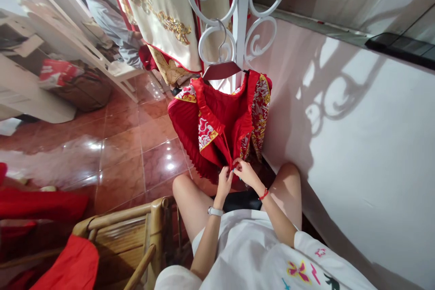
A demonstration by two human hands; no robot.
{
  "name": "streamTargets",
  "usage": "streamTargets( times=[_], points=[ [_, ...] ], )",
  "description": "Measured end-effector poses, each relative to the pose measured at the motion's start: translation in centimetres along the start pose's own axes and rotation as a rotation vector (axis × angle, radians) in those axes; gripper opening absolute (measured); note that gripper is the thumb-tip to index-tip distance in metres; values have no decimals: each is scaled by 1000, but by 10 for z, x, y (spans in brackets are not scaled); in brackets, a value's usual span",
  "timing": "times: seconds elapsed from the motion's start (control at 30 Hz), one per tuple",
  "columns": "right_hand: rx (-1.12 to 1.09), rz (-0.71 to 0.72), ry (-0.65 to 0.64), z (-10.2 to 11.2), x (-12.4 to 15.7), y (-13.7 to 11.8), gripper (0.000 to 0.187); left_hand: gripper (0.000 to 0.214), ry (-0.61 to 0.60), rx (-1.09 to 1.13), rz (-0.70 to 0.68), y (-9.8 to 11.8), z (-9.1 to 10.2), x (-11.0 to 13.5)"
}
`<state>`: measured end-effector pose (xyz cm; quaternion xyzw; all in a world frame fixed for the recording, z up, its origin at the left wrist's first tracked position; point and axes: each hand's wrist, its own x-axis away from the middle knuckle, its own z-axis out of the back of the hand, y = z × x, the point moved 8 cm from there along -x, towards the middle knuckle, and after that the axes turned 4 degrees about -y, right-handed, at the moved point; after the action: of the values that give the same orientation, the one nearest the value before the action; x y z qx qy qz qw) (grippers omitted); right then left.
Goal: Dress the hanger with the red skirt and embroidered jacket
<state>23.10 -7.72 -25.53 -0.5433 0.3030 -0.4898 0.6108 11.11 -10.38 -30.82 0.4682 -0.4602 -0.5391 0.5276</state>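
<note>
A red pleated garment with gold and white embroidered trim hangs from a dark red hanger hooked on a white scrolled metal stand. Both hands meet at the garment's lower edge, above my knees. My left hand, with a white watch at the wrist, pinches the red fabric. My right hand, with a red cord bracelet, pinches the same spot from the other side. The fingers of both are closed on the cloth.
A white wall runs along the right. A bamboo chair with red cloth stands at lower left. Glossy red floor tiles spread left. Another person's sleeve and a cream and gold embroidered garment are at the back.
</note>
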Motion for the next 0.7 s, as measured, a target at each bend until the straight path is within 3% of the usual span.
streamTargets(
  times=[0.1, 0.27, 0.57, 0.7],
  points=[
    [-336, -103, -13, -10, 1, 6, 23, 12, -50, -147, -50, 6, -6, 3],
    [-764, -203, 182, -11, 7, -4, 24, 24, -31, -340, -86, 9, -10, 5],
    [-778, 68, 298, 35, -30, -128, 19, 29, 184, -470, -182, -8, 4, 5],
    [-743, 131, 284, 37, -44, -163, 17, 29, 232, -425, -213, 0, 8, 1]
  ],
)
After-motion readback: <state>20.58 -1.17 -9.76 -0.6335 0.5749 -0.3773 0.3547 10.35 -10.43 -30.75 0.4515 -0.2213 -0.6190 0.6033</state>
